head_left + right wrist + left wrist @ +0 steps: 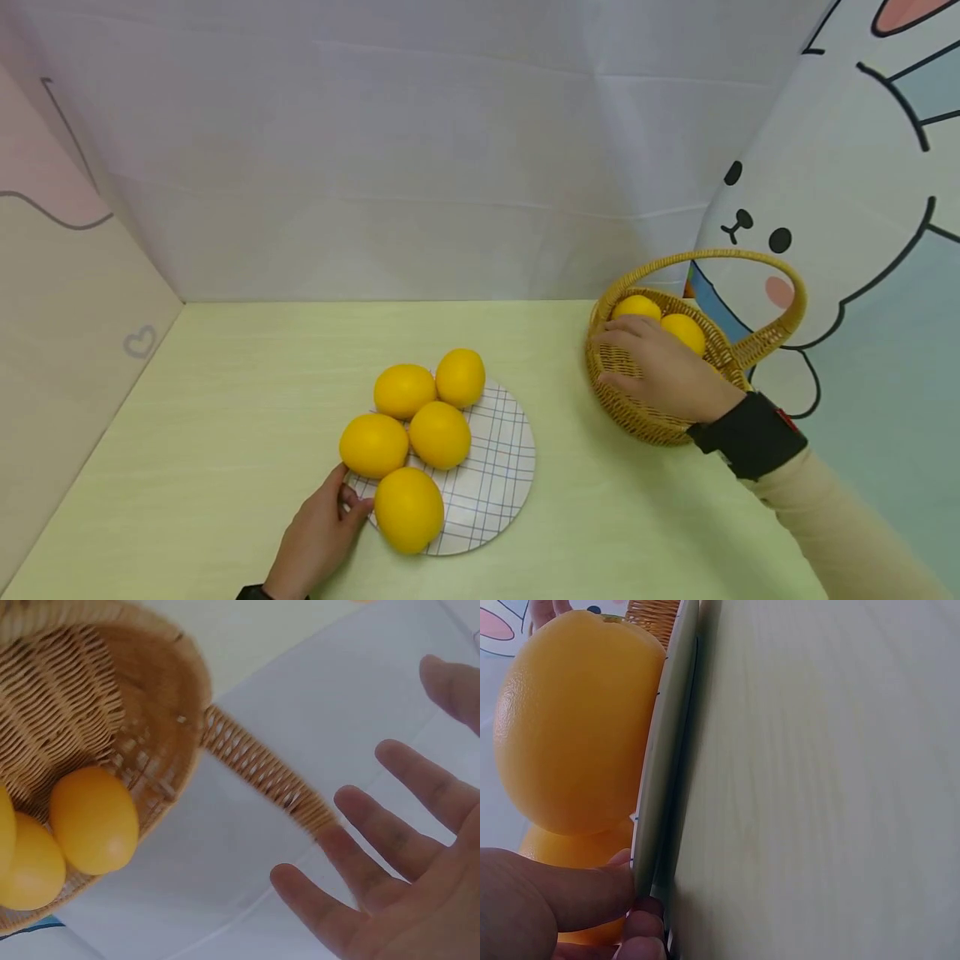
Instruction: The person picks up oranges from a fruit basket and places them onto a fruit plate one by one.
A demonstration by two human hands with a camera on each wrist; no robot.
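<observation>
At the left edge of a round white plate with a blue grid point(487, 479), my left hand point(315, 529) pinches the rim between thumb and fingers. Several yellow-orange oranges sit on the plate's left half, the nearest orange point(408, 510) right by my thumb. One orange point(577, 724) shows large in the left wrist view, a green stem mark at its top. Over the wicker basket point(637, 421) at right is my right hand point(671, 371), fingers spread and holding nothing. Oranges point(94, 820) lie inside the basket; in the head view my hand partly covers its inside.
The basket's tall arched handle point(787, 312) rises on the right, above my right wrist. A pale wall point(420, 183) stands along the table's back edge. Printed cartoon panels point(862, 250) close off the sides. The pale yellow-green table point(187, 450) lies under everything.
</observation>
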